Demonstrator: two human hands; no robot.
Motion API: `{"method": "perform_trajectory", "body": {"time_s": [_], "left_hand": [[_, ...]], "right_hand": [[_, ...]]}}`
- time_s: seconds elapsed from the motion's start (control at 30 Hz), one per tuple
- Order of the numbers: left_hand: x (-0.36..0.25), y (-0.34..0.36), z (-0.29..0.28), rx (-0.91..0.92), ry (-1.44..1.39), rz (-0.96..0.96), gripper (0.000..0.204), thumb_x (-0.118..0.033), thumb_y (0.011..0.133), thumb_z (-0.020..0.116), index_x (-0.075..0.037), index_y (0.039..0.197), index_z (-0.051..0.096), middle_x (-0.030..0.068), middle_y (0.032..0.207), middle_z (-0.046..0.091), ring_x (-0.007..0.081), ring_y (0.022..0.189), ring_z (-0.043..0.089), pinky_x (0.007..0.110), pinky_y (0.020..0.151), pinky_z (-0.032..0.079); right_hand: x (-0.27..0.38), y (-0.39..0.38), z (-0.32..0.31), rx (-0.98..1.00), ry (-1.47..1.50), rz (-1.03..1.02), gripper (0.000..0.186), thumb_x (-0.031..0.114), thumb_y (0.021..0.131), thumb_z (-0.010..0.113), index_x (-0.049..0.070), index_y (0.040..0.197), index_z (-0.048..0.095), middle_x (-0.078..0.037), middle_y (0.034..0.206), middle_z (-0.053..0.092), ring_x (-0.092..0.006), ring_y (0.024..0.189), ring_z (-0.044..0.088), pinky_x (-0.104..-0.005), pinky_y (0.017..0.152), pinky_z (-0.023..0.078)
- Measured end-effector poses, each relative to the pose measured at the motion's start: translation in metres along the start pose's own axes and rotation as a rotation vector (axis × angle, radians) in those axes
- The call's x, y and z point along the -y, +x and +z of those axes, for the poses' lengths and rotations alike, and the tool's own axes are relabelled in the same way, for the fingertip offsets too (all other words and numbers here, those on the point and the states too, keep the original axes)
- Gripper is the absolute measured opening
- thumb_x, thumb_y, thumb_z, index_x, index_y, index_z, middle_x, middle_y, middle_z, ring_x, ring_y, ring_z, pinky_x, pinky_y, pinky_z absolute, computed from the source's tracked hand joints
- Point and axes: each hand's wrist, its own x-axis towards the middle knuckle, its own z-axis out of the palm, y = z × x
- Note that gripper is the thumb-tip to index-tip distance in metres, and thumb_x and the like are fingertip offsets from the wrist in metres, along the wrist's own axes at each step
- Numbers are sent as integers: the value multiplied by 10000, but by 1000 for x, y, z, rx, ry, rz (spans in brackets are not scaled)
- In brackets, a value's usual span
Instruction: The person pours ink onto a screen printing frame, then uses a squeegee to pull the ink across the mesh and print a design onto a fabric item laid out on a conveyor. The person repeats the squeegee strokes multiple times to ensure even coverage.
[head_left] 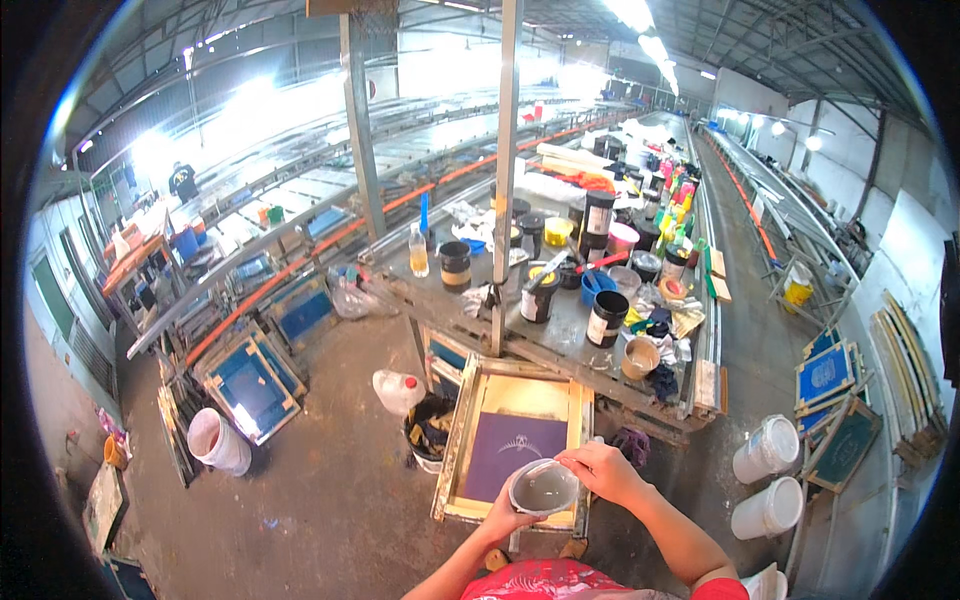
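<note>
In front of my body I hold a round translucent plastic tub, its inside greyish. My left hand is wrapped around its left side. At the tub's right rim is my right hand, fingers bent together in a pinch; what they grip, if anything, is hidden. Below and beyond the tub, a silkscreen frame leans up, with purple mesh, a pale printed figure and yellowish borders. A bucket with dark and yellow rags stands left of the frame, next to a white jug with a red cap.
Ahead stands a long worktable crowded with ink tubs, bottles and rags. A brown-filled cup is near its front edge. Two white lidded buckets are at right, a pinkish-white bucket at left. More screen frames lean about. A person is far left.
</note>
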Motion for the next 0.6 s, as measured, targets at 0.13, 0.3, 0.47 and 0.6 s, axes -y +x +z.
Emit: {"method": "perform_trajectory", "body": {"time_s": [0.13,0.3,0.47,0.6], "left_hand": [[3,-2,-9,7,-29,-12,1006,-39,676,908,-70,1518,359,82,1469,491,219,1379,461,386,1158,376],[-3,-6,-5,12,-62,-73,1021,-34,672,912,-73,1524,350,77,1477,481,216,1387,452,385,1161,378],[-10,-8,-8,-25,2,-20,1009,-6,674,904,-77,1521,359,72,1480,484,218,1384,458,390,1154,398],[-18,-5,-8,-39,-53,-70,1021,19,664,901,-76,1523,356,71,1484,483,217,1381,463,387,1137,422]], "right_hand": [[-5,-2,-2,41,-104,-14,164,179,958,652,59,1013,748,-145,869,717,-353,820,679,-441,729,532],[5,-6,8,58,22,-25,164,174,951,659,50,988,758,-144,886,727,-335,816,688,-419,739,544],[2,3,-1,-42,-112,-69,171,196,954,653,48,964,739,-152,830,708,-351,796,681,-439,704,535],[4,-2,-5,48,-111,-13,158,172,950,659,35,976,733,-152,831,708,-348,799,686,-440,701,537]]}}
